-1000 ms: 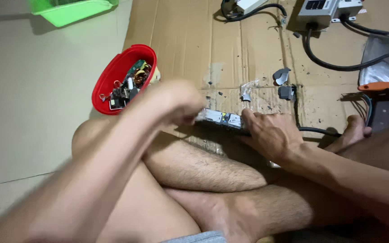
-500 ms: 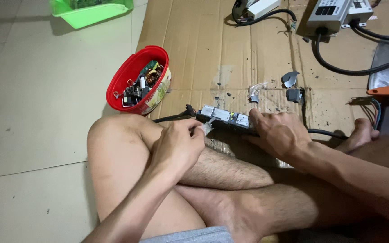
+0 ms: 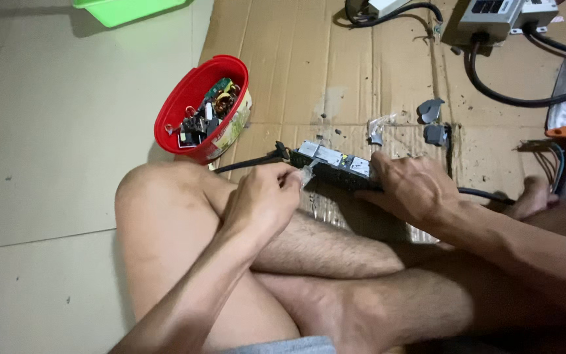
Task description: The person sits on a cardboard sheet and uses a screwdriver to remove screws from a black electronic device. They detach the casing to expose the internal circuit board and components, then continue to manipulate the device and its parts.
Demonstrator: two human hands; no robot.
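Centre: grey electronic module (image 3: 337,164) on cardboard (image 3: 296,59) | right hand (image 3: 414,189) clamps it | left hand (image 3: 261,200) pinches small piece, unclear | red tub (image 3: 191,98) upper left, labelled side partly hidden

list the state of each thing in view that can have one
long grey electronic unit: lying on the cardboard, black cable attached at its left end
left hand: grip closed on a small pale piece at the unit's left end
right hand: pressed down on the unit's right end
red bowl: tilted, full of small electronic parts
grey metal box: thick black cable plugged in
green tray: cut off by the frame
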